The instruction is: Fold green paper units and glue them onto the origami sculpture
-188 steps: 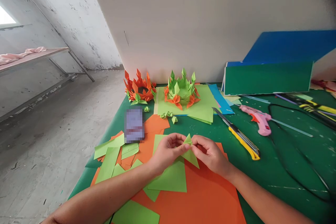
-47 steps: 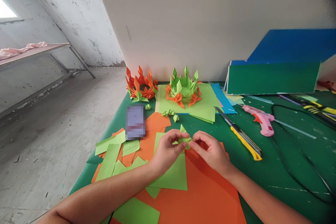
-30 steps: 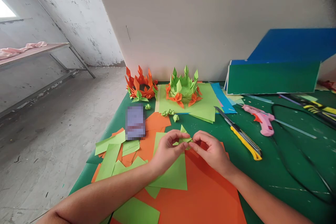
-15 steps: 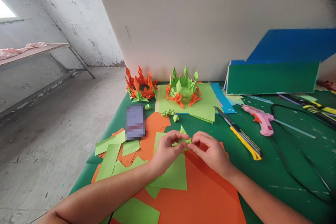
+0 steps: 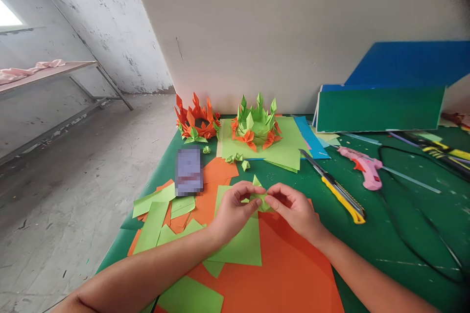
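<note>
A small piece of folded green paper [image 5: 255, 181] is pinched between my two hands, above the orange sheet. My left hand [image 5: 238, 208] grips its left side with thumb and fingers. On its right side, the thumb and fingertips of my right hand [image 5: 293, 210] close on the paper. One pointed tip sticks up behind the fingers; much of the fold is hidden by them. Beneath my hands lie a green sheet [image 5: 242, 242] and a large orange sheet [image 5: 282, 274].
Behind stand an orange paper crown [image 5: 196, 117] and a green paper crown [image 5: 257, 120]. Small folded green pieces [image 5: 246, 165] lie before them. A yellow utility knife [image 5: 340, 195] and a pink glue gun [image 5: 367, 166] with a cord rest at right. A blurred rectangle [image 5: 189, 171] lies left.
My right thumb and fingers have shifted slightly on the green paper, and a bit more of it shows below the fingertips. My left hand stays nearly still.
</note>
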The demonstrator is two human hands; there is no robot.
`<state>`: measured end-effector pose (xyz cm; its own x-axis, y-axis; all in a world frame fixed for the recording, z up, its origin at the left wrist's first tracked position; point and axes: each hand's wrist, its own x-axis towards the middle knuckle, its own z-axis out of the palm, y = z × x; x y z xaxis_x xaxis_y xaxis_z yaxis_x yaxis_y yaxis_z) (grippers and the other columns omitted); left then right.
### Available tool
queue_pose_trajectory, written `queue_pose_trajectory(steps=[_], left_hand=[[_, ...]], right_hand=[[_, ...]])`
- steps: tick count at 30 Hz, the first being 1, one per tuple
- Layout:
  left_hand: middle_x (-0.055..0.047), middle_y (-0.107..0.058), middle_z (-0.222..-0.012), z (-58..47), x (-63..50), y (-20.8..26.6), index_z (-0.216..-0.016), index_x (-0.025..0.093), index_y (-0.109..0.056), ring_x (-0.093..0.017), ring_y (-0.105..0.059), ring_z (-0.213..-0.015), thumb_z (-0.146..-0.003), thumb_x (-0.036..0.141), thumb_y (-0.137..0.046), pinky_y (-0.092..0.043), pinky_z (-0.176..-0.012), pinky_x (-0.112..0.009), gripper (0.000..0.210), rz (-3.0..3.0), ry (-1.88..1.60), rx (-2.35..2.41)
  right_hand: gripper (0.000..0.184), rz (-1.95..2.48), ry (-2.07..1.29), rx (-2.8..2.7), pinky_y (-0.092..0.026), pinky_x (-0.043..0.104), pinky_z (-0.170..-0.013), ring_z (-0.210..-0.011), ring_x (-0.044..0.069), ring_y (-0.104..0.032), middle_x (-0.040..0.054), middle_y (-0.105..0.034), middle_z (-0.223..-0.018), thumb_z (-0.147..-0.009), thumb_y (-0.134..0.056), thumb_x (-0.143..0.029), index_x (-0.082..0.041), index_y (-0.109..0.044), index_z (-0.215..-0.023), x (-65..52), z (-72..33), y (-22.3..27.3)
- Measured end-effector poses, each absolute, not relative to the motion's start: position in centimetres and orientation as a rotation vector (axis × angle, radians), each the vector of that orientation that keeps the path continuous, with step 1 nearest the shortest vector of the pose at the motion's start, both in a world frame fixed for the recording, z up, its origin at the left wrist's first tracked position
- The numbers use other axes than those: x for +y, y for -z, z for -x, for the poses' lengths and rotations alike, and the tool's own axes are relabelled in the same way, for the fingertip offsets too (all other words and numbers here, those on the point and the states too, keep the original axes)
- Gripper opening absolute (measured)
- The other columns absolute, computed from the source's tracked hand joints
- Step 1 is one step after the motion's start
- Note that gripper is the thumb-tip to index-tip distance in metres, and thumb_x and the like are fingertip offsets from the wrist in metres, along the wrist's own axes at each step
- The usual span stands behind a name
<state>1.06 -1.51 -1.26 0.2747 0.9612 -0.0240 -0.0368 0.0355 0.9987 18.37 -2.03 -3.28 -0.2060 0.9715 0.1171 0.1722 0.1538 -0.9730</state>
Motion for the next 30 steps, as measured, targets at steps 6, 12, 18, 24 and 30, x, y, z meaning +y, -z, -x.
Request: queue_pose_trajectory(steps=[6,12,18,24,30], left_hand=[[-0.006,-0.051,-0.091,-1.27,-1.84,0.88,-0.09,0.016,-0.07,-0.017,-0.054,-0.084,-0.077,0.023,-0.065,-0.05,-0.06,-0.023,0.016,-1.363,-0.967,1.045],[-0.005,-0.051,-0.089,-1.58,-1.91,1.21,-0.088,0.016,-0.069,-0.016,-0.053,-0.083,-0.075,0.018,-0.067,-0.048,-0.058,-0.021,0.014,-1.397,-0.999,1.043],[-0.004,-0.051,-0.095,-1.4,-1.88,1.42,-0.091,0.02,-0.068,-0.013,-0.055,-0.081,-0.074,0.007,-0.061,-0.05,-0.066,-0.023,0.023,-1.425,-0.991,1.022],[-0.004,-0.05,-0.095,-1.3,-1.74,1.64,-0.093,0.02,-0.068,-0.016,-0.056,-0.086,-0.073,0.009,-0.063,-0.052,-0.07,-0.026,0.023,-1.365,-1.017,0.948],[-0.005,-0.051,-0.095,-1.44,-1.77,1.01,-0.091,0.017,-0.068,-0.017,-0.055,-0.088,-0.072,0.014,-0.068,-0.05,-0.069,-0.026,0.019,-1.264,-0.998,0.919]], right_hand=[[0.021,1.161,-1.081,-1.655,-0.04,0.023,-0.058,-0.064,0.012,-0.044,-0.0025,-0.047,-0.069,-0.09,-0.052,-0.035,-0.02,-0.052,-0.075,-2.35,-18.28,2.71],[0.021,1.139,-1.137,-1.652,-0.037,0.023,-0.058,-0.064,0.012,-0.041,-0.0033,-0.043,-0.069,-0.092,-0.05,-0.034,-0.021,-0.048,-0.075,-2.46,-18.25,2.85],[0.021,1.128,-1.156,-1.606,-0.036,0.024,-0.06,-0.067,0.012,-0.041,-0.003,-0.043,-0.072,-0.091,-0.051,-0.035,-0.021,-0.048,-0.076,-2.49,-18.28,3.09],[0.021,1.11,-1.188,-1.573,-0.036,0.024,-0.059,-0.066,0.012,-0.04,-0.0035,-0.041,-0.071,-0.091,-0.052,-0.035,-0.021,-0.046,-0.076,-2.46,-18.26,3.15],[0.022,1.112,-1.171,-1.578,-0.036,0.023,-0.059,-0.066,0.011,-0.04,-0.0038,-0.041,-0.071,-0.091,-0.053,-0.034,-0.021,-0.045,-0.075,-2.57,-18.16,3.23]])
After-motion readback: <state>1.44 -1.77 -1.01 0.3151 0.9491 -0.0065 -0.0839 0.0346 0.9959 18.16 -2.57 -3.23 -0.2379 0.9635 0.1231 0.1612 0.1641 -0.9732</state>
